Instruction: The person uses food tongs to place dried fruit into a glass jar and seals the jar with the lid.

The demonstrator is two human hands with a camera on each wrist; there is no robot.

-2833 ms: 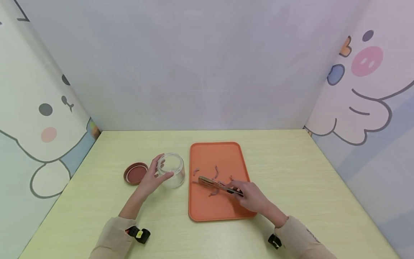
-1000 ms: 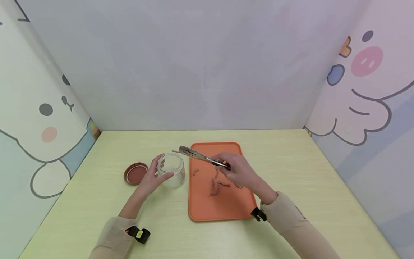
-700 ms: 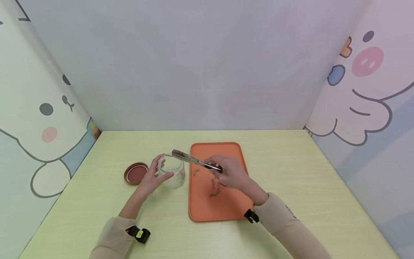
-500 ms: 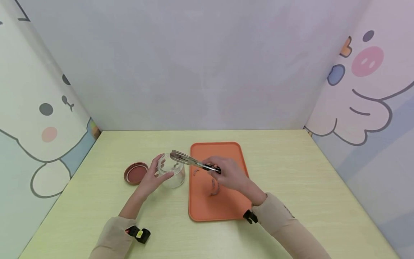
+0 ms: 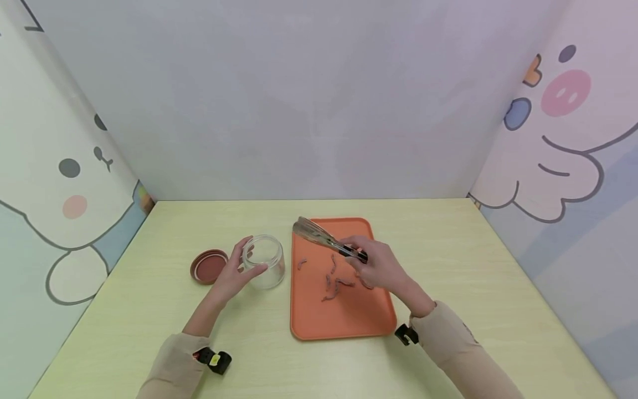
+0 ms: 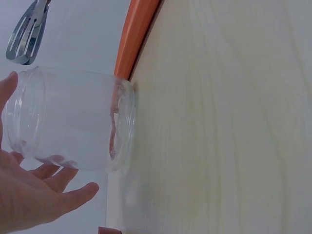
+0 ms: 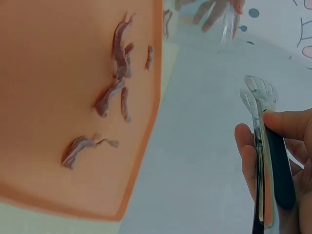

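My left hand (image 5: pixel 233 280) holds a clear glass jar (image 5: pixel 271 271), thumb and fingers on either side near its open mouth. In the left wrist view, reddish-brown strips (image 6: pixel 113 129) lie at the jar's bottom. My right hand (image 5: pixel 376 263) grips metal tongs (image 5: pixel 316 233) with black handles and slotted ends. They hang above the left part of an orange tray (image 5: pixel 319 321), tips a little apart with nothing seen between them. On the tray lie several twisted strips (image 5: pixel 331 295), brownish and meat-like; the right wrist view shows more strips (image 7: pixel 78 150) close up.
A round dark-red lid (image 5: pixel 209 268) lies on the pale wooden table (image 5: pixel 259 354) left of the jar. The tray stands just right of the jar. Cloth walls with cartoon figures (image 5: pixel 75 188) enclose the table at the sides and back.
The tongs carried a strip from the tray to the jar's mouth, where it dropped in. My right hand has since moved back right over the tray. My left hand and the jar stayed put.
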